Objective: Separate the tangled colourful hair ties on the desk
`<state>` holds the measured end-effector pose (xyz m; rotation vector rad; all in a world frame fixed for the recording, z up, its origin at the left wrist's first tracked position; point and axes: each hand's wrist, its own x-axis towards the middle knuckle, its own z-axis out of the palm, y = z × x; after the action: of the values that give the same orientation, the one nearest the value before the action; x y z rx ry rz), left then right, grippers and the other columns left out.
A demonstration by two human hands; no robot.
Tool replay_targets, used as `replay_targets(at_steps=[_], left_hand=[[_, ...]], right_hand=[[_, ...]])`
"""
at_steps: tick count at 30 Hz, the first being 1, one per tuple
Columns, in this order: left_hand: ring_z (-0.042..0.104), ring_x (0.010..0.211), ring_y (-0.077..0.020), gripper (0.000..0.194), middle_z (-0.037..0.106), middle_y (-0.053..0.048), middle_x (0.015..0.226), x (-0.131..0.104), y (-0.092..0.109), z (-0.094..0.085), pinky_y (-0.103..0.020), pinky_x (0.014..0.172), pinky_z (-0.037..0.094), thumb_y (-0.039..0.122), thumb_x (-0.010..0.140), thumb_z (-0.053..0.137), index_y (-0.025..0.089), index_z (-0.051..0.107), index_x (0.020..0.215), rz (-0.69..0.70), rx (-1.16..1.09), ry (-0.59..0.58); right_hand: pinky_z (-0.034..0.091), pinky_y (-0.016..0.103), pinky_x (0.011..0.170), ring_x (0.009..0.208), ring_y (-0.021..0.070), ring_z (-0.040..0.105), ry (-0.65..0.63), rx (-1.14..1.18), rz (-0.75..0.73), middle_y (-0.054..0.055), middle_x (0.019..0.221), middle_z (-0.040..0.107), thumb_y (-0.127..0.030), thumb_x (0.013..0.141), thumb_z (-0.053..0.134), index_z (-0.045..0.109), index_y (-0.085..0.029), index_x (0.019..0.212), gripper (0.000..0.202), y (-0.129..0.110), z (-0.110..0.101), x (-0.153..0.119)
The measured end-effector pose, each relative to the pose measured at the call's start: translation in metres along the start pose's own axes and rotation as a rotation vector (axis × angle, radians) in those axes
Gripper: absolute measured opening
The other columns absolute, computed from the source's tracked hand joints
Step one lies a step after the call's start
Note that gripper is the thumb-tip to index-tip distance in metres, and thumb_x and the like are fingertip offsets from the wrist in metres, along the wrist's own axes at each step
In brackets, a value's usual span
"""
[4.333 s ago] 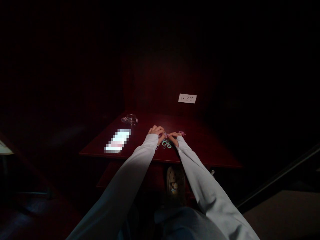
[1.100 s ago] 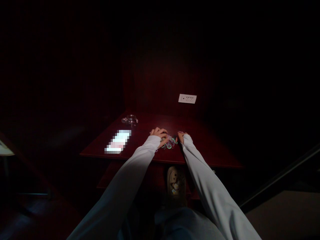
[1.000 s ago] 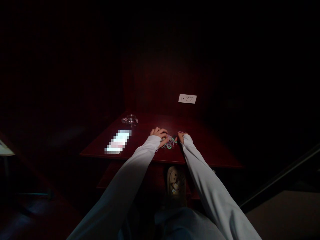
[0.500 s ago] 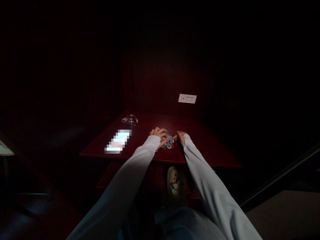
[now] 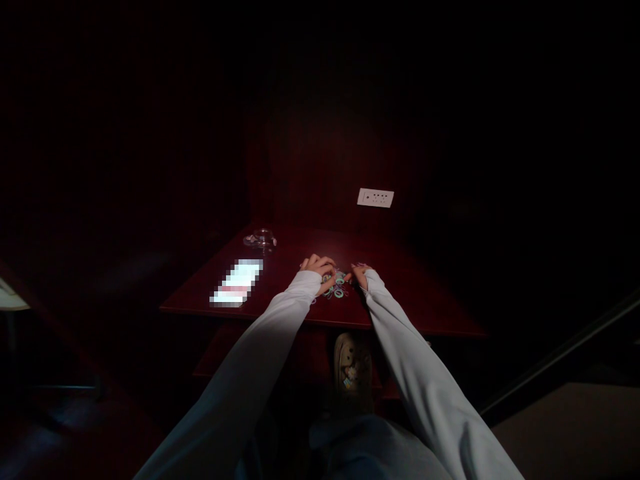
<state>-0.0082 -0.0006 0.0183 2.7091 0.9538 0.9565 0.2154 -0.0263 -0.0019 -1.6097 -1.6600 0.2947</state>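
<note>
Head view: a small pile of hair ties [image 5: 339,292], green with some purple and paler loops, lies at the centre of the frame on the dark red desk [image 5: 425,303], near its front edge. The left hand [image 5: 319,268] arches over the pile's left side, its fingers bent and spread; the palm is hidden, so I cannot tell whether they grasp any loop. The right hand [image 5: 359,274] is just right of the pile, fingers curled inward with something pinkish at the tips; whether they pinch it or are released, I cannot tell either.

The likeliest trouble, I would judge, is tangling: the loops overlap, so drawing one out could drag neighbours along and scatter them. A sweep toward the lower middle of the frame could push loops over the front edge, down toward the clog [image 5: 349,353] below. One purple loop [image 5: 313,301] sits apart, just beside the left cuff [image 5: 309,281], where a shift of the wrist might catch it. Dim light is another cause of error, since thin dark loops could go unnoticed against the wood. The clear jar [image 5: 264,240], farther back at left, seems well out of harm's way.
</note>
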Motion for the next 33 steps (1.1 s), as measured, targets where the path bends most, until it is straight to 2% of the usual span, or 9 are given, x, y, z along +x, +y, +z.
replay_targets(at_steps=[4, 7, 12, 16, 20, 22, 27, 33], left_hand=[[0.050, 0.111, -0.0256, 0.007, 0.071, 0.000, 0.129, 0.000, 0.001, 0.000, -0.042, 0.095, 0.039, 0.030, 0.093, 0.067, 0.026, 0.073, 0.093, -0.014, 0.009, 0.010], [0.051, 0.111, -0.0257, 0.008, 0.072, 0.000, 0.129, 0.000, 0.002, 0.000, -0.042, 0.095, 0.039, 0.030, 0.094, 0.067, 0.026, 0.073, 0.099, -0.011, 0.013, -0.001], [0.051, 0.112, -0.0269, 0.014, 0.071, -0.001, 0.129, 0.001, 0.002, 0.002, -0.042, 0.094, 0.040, 0.032, 0.091, 0.070, 0.027, 0.072, 0.104, -0.022, 0.034, 0.009], [0.052, 0.112, -0.0270, 0.020, 0.071, -0.001, 0.131, -0.001, 0.002, -0.001, -0.042, 0.094, 0.040, 0.034, 0.088, 0.076, 0.027, 0.074, 0.106, 0.006, 0.031, -0.022], [0.051, 0.112, -0.0263, 0.015, 0.070, -0.001, 0.133, -0.002, 0.002, -0.005, -0.042, 0.095, 0.040, 0.036, 0.089, 0.074, 0.029, 0.078, 0.102, 0.062, 0.012, -0.054], [0.050, 0.112, -0.0261, 0.013, 0.070, 0.000, 0.133, -0.002, 0.003, -0.006, -0.044, 0.096, 0.039, 0.036, 0.091, 0.072, 0.030, 0.080, 0.098, 0.076, 0.002, -0.069], [0.050, 0.114, -0.0269, 0.014, 0.070, 0.000, 0.133, -0.002, 0.007, -0.007, -0.046, 0.099, 0.038, 0.037, 0.092, 0.071, 0.029, 0.082, 0.088, 0.048, -0.012, -0.081], [0.051, 0.112, -0.0259, 0.013, 0.072, -0.001, 0.127, -0.001, 0.006, -0.005, -0.045, 0.099, 0.039, 0.030, 0.091, 0.070, 0.026, 0.078, 0.082, 0.018, -0.021, -0.034]], right_hand=[[0.051, 0.031, 0.075, 0.060, 0.0174, 0.064, -0.049, 0.121, 0.080, 0.005, 0.059, 0.069, -0.065, 0.100, 0.031, 0.084, -0.021, 0.071, 0.074, -0.002, 0.000, 0.001], [0.050, 0.032, 0.078, 0.066, 0.0184, 0.063, -0.047, 0.131, 0.036, 0.006, 0.062, 0.070, -0.066, 0.100, 0.030, 0.085, -0.022, 0.076, 0.074, -0.004, 0.001, 0.000], [0.049, 0.037, 0.089, 0.085, 0.0252, 0.065, -0.078, 0.084, -0.016, 0.007, 0.063, 0.069, -0.067, 0.100, 0.035, 0.086, -0.027, 0.089, 0.066, -0.009, 0.002, 0.002], [0.050, 0.034, 0.083, 0.076, 0.0225, 0.065, -0.061, 0.132, 0.010, 0.005, 0.060, 0.068, -0.070, 0.099, 0.034, 0.086, -0.024, 0.088, 0.071, -0.014, 0.000, 0.001], [0.050, 0.029, 0.073, 0.062, 0.0184, 0.064, 0.092, 0.155, 0.101, 0.004, 0.053, 0.064, -0.075, 0.098, 0.030, 0.084, -0.019, 0.079, 0.080, -0.015, 0.000, -0.006], [0.050, 0.028, 0.071, 0.060, 0.0186, 0.064, 0.118, 0.112, 0.141, 0.004, 0.051, 0.062, -0.072, 0.099, 0.031, 0.083, -0.019, 0.073, 0.078, -0.015, 0.000, -0.009], [0.050, 0.028, 0.074, 0.064, 0.0176, 0.062, 0.054, -0.019, 0.115, 0.004, 0.057, 0.065, -0.061, 0.100, 0.040, 0.080, -0.023, 0.066, 0.064, -0.012, -0.001, -0.010], [0.048, 0.028, 0.069, 0.065, 0.0177, 0.061, -0.024, -0.006, 0.041, 0.004, 0.063, 0.068, -0.069, 0.097, 0.043, 0.076, -0.025, 0.067, 0.063, -0.012, -0.003, -0.008]])
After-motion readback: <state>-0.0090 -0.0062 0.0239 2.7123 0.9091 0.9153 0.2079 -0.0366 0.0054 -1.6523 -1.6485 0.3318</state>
